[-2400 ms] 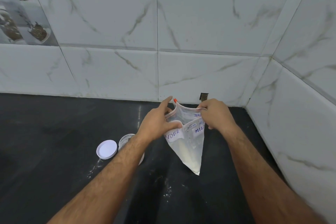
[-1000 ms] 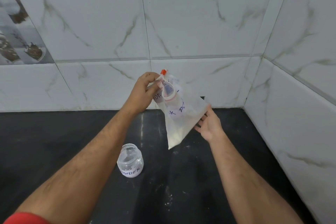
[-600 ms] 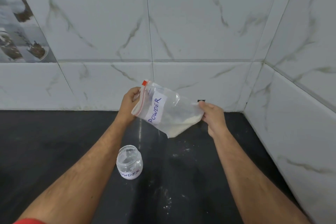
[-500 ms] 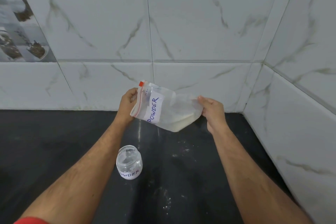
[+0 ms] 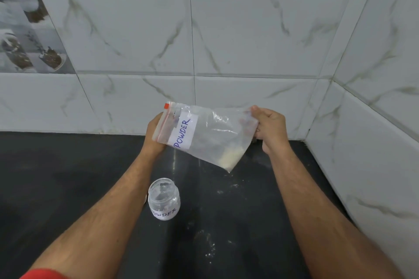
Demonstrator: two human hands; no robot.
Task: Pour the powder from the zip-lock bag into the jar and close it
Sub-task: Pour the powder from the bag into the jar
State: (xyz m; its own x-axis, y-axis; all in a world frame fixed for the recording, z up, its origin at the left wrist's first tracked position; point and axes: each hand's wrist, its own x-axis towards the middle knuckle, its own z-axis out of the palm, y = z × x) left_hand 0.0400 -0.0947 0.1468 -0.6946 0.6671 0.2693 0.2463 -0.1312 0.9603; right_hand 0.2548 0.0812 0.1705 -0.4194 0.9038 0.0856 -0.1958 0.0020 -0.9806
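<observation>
While the zip-lock bag (image 5: 204,136) hangs sideways at the middle of the frame, I grip both of its ends. My left hand (image 5: 154,136) holds the red-striped zip end, its fingers mostly hidden behind the plastic, and my right hand (image 5: 269,127) pinches the bottom corner, fingers curled on the film. The powder (image 5: 231,157) sits heaped in the lowest corner, toward the right. The jar (image 5: 164,199) stands open-mouthed on the dark desk (image 5: 68,176), below the bag and a little left of it, not touched by either hand; I cannot see its lid. White specks dot the desk in the lower middle. I judge this to be the tilting step just before pouring. Next I need to bring the zip mouth down over the jar opening and raise the right corner so the powder slides toward it.
</observation>
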